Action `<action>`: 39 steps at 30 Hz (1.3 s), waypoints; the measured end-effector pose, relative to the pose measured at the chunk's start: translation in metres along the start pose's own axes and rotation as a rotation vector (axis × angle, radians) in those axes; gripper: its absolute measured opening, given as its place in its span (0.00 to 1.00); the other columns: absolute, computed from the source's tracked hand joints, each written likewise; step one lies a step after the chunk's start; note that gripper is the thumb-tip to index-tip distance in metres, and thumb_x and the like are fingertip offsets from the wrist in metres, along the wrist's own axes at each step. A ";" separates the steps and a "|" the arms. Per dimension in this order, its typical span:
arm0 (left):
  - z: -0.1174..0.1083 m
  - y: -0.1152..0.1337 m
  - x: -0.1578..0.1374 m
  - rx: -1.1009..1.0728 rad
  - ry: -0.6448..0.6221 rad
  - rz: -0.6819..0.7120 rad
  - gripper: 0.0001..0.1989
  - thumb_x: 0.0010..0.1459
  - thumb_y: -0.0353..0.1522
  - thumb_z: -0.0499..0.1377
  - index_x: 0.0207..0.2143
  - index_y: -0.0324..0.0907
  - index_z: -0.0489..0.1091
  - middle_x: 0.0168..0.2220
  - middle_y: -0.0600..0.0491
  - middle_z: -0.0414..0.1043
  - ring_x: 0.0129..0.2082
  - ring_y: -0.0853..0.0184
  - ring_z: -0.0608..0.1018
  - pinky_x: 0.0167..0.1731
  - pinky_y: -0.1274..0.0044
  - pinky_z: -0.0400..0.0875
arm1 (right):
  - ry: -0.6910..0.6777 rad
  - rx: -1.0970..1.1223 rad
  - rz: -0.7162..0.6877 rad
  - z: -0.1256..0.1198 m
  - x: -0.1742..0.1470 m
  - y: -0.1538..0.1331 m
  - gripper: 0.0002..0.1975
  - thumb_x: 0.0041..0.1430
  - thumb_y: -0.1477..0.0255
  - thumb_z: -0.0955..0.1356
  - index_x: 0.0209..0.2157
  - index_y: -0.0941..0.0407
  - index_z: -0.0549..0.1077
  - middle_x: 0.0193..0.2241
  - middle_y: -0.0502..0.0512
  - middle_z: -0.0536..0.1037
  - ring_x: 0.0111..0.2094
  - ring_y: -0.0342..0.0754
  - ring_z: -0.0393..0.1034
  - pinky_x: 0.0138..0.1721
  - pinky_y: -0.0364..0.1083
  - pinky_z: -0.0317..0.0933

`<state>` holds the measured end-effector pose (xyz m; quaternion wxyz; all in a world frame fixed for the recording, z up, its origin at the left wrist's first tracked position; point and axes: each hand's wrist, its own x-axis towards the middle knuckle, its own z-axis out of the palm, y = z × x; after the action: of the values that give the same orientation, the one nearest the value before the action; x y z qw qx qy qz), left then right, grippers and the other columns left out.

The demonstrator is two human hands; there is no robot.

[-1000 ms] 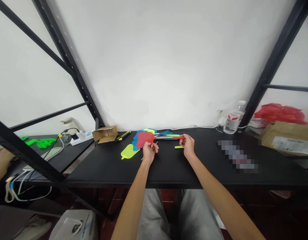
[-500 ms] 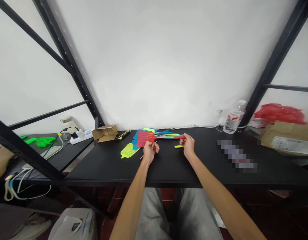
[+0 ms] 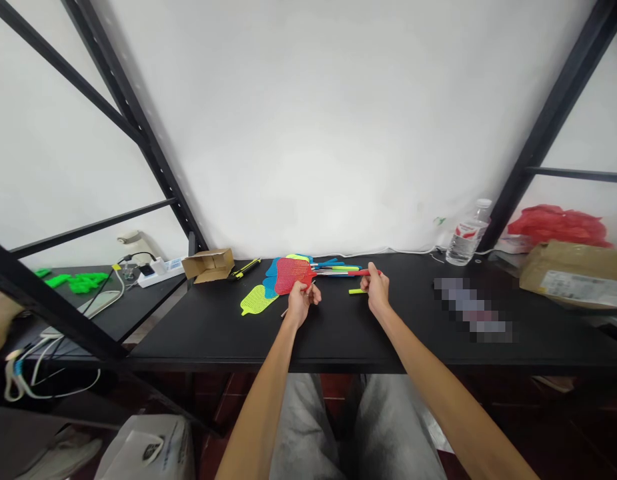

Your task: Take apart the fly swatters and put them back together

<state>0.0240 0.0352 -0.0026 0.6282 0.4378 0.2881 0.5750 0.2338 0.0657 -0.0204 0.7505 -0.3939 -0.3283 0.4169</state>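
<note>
A red fly swatter point(image 3: 292, 275) with a perforated head is held level above the black table. My left hand point(image 3: 299, 303) pinches the lower right of its head, near the neck. Closed round the red handle end is my right hand point(image 3: 377, 287). Behind it lie several blue and yellow-green swatters, partly covered by the red one. A loose yellow-green swatter head point(image 3: 259, 300) rests left of my left hand. Beside my right hand lies a short yellow-green handle piece point(image 3: 357, 291). A thin rod shows near my left fingers, partly hidden.
An open cardboard box point(image 3: 208, 265) and a black-and-yellow utility knife point(image 3: 247, 268) lie to the left. At the back right stands a water bottle point(image 3: 467, 233), near a larger carton point(image 3: 575, 275). Another person's hand point(image 3: 3, 313) shows at far left, near a power strip point(image 3: 161, 272).
My hands keep the same hold on the red swatter, which has barely moved. The whole view has shifted slightly with the camera.
</note>
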 end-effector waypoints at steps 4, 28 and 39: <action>0.002 0.000 -0.001 -0.045 0.032 -0.040 0.13 0.54 0.34 0.50 0.17 0.45 0.55 0.18 0.50 0.66 0.18 0.67 0.68 0.23 0.75 0.61 | -0.033 -0.036 -0.010 0.000 -0.002 0.001 0.27 0.55 0.49 0.69 0.18 0.52 0.58 0.11 0.44 0.60 0.14 0.39 0.54 0.16 0.43 0.49; 0.001 0.004 -0.004 0.013 -0.002 0.019 0.13 0.54 0.33 0.46 0.17 0.45 0.55 0.16 0.50 0.64 0.19 0.67 0.65 0.24 0.75 0.58 | -0.259 0.080 0.084 0.005 -0.008 -0.015 0.19 0.52 0.53 0.70 0.27 0.54 0.66 0.14 0.45 0.67 0.14 0.41 0.58 0.15 0.40 0.48; -0.002 0.004 0.002 -0.220 0.188 0.074 0.14 0.56 0.34 0.49 0.19 0.44 0.55 0.17 0.53 0.60 0.17 0.69 0.62 0.22 0.76 0.59 | -0.262 -0.066 -0.022 0.014 -0.018 -0.012 0.17 0.52 0.54 0.72 0.30 0.54 0.70 0.17 0.45 0.67 0.16 0.39 0.56 0.17 0.39 0.50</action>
<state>0.0201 0.0372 0.0003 0.6209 0.3208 0.2649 0.6644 0.2188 0.0501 -0.0065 0.6924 -0.3567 -0.4414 0.4455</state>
